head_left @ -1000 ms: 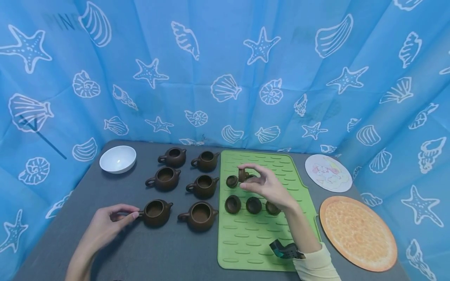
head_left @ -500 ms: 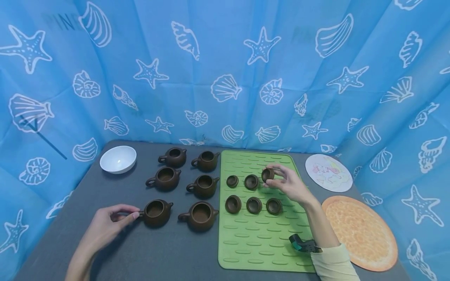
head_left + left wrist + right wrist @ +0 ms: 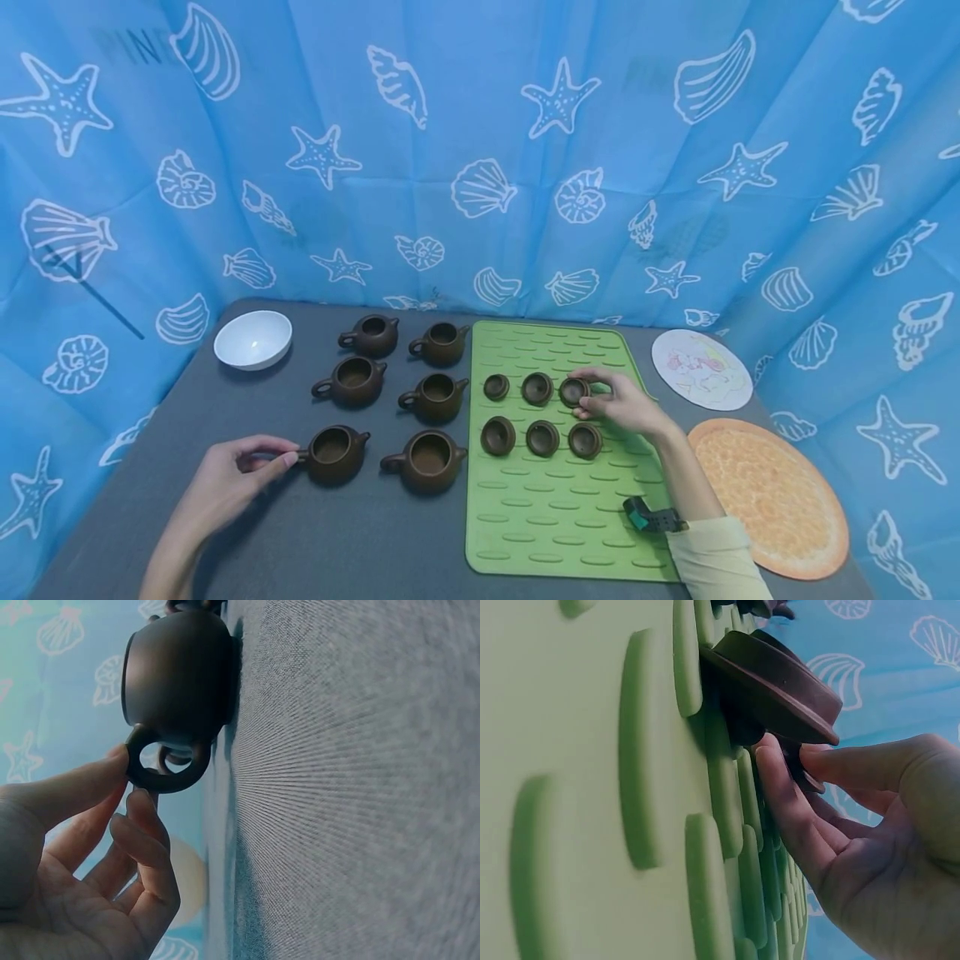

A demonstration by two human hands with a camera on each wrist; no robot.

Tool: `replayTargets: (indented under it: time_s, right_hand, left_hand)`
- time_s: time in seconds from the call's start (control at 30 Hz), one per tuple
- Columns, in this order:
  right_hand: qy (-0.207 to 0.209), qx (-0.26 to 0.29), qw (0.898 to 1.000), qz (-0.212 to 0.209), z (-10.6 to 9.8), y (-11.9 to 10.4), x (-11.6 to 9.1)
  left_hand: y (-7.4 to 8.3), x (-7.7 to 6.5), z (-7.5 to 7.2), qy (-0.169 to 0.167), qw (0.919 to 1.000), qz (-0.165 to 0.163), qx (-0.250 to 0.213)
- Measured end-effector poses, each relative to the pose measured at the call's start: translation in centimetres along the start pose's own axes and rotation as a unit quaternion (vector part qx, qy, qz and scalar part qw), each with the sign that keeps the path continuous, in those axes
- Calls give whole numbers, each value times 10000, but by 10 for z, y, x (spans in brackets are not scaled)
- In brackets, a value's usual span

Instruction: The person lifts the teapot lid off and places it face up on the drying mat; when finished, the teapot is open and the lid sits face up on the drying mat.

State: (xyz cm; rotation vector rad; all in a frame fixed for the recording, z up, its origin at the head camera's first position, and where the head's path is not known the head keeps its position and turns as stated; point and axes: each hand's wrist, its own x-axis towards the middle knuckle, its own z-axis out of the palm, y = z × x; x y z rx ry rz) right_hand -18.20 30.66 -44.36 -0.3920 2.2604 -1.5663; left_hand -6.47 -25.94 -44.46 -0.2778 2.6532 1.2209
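In the head view my left hand (image 3: 232,479) pinches the handle of a brown clay teapot (image 3: 335,457), which stands lidless on the grey table. The left wrist view shows thumb and fingers at its ring handle (image 3: 169,782). Over the green mat (image 3: 555,542), my right hand (image 3: 618,407) holds a small brown teapot lid (image 3: 573,392), underside up, at the right end of the back row. A nearer lid (image 3: 780,686) partly hides it in the right wrist view. Several other lids, among them a small one (image 3: 496,387), lie upside down in two rows.
Several more open brown teapots, such as one nearby (image 3: 429,463), stand in two columns left of the mat. A white bowl (image 3: 253,340) sits at the back left. On the right lie a round picture board (image 3: 701,370) and a pizza-patterned round mat (image 3: 772,500). A blue curtain (image 3: 480,167) hangs behind.
My right hand has carried the lid rightwards from above the back row's middle and lowered it to the mat at the row's right end. The left hand stays at the teapot handle.
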Motion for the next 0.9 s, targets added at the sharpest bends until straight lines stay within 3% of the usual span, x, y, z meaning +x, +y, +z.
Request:
replayTargets:
  time_s: [0.43,0.7,0.9]
  right_hand:
    - [18,-437,9990,0,-2,0,2]
    - [1,-594,9982,-19,-3,1,2]
    - [232,-829,9963,-23,-6,-3,-4]
  left_hand:
    - [0,2,-2,-106,9999,101,28]
    - [-2,5,-7,-189,9971,656,339]
    - [1,12,-22,-272,9914,1150,569]
